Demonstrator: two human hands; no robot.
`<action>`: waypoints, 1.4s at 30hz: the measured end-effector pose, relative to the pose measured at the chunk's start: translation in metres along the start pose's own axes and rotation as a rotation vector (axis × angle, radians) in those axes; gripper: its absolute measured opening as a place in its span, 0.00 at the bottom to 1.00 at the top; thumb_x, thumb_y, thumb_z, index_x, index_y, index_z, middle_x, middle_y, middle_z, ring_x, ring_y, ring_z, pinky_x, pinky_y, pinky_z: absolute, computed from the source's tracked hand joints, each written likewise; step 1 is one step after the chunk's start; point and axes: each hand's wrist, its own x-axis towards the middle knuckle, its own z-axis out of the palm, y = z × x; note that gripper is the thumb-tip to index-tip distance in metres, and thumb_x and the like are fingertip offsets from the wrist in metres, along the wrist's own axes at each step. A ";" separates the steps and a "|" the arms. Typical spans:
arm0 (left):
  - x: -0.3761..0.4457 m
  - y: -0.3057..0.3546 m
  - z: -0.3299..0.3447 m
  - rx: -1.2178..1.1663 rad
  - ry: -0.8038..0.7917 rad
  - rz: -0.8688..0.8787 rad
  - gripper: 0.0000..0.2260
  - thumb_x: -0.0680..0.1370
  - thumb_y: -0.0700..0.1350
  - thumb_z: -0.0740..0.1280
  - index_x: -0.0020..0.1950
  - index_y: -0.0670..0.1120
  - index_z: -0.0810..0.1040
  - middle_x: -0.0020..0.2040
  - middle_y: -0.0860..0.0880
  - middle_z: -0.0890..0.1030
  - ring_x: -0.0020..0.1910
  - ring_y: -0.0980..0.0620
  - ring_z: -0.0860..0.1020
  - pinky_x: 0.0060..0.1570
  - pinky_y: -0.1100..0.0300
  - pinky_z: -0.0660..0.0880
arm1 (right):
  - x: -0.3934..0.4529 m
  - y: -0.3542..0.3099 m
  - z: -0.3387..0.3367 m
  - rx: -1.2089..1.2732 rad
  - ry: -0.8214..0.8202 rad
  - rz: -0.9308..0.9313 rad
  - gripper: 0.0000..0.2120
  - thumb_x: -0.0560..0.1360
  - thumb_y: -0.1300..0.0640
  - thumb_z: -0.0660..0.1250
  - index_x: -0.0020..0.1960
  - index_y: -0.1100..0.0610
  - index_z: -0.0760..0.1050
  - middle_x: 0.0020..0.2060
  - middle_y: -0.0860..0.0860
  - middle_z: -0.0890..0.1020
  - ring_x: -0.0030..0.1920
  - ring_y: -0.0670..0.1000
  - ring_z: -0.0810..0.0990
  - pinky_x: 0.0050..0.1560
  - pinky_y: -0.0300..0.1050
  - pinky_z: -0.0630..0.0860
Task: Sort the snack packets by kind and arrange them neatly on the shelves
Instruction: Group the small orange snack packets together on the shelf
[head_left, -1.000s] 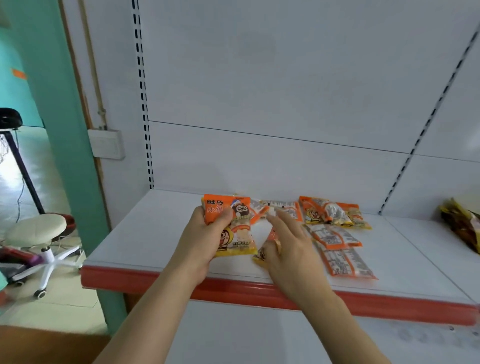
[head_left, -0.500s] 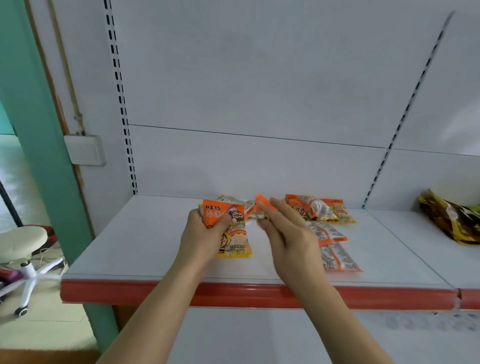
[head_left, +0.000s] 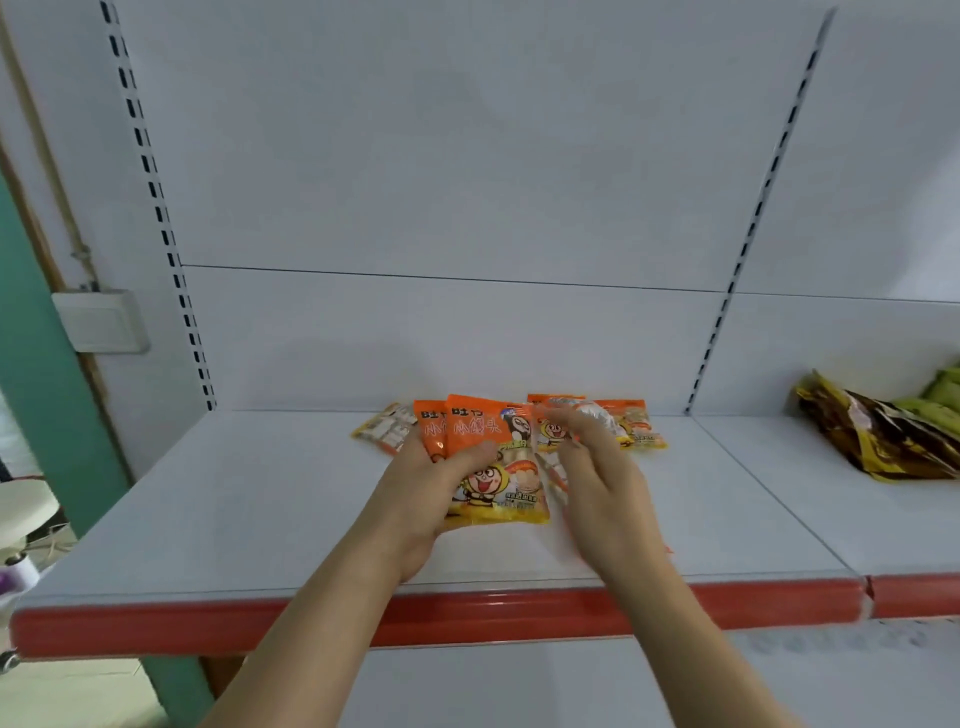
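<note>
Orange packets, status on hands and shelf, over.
Left hand grips two orange packets. Right hand blurred beside them, grip unclear. More packets loose behind on shelf. Nothing blocking.

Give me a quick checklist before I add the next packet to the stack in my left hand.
1. Left hand grips the orange packets: ok.
2. Held packets are the same kind: ok, two matching orange fronts show.
3. Right hand has a packet: cannot tell, it is blurred.
4. Loose packets behind within reach on the shelf: ok.
5. Small packet at the left kept apart: ok.
</note>
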 end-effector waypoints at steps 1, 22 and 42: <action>0.003 -0.003 0.003 0.014 0.036 0.012 0.18 0.78 0.43 0.75 0.65 0.51 0.76 0.56 0.47 0.87 0.52 0.46 0.87 0.55 0.43 0.83 | 0.008 0.007 -0.014 -0.252 0.056 0.050 0.17 0.80 0.52 0.58 0.67 0.45 0.74 0.64 0.48 0.79 0.59 0.48 0.77 0.57 0.45 0.73; 0.015 -0.025 0.072 0.020 0.361 0.123 0.15 0.81 0.45 0.71 0.66 0.53 0.74 0.55 0.50 0.87 0.53 0.49 0.86 0.57 0.42 0.82 | 0.009 0.023 -0.057 -0.196 0.057 -0.187 0.20 0.77 0.50 0.72 0.68 0.47 0.76 0.57 0.38 0.76 0.55 0.37 0.75 0.54 0.33 0.74; 0.001 -0.020 0.070 -0.086 0.265 0.136 0.23 0.80 0.44 0.73 0.72 0.53 0.69 0.56 0.51 0.87 0.52 0.45 0.87 0.51 0.42 0.84 | 0.002 0.055 -0.068 -0.649 -0.203 0.029 0.18 0.77 0.54 0.68 0.67 0.47 0.78 0.62 0.47 0.77 0.60 0.52 0.75 0.56 0.44 0.74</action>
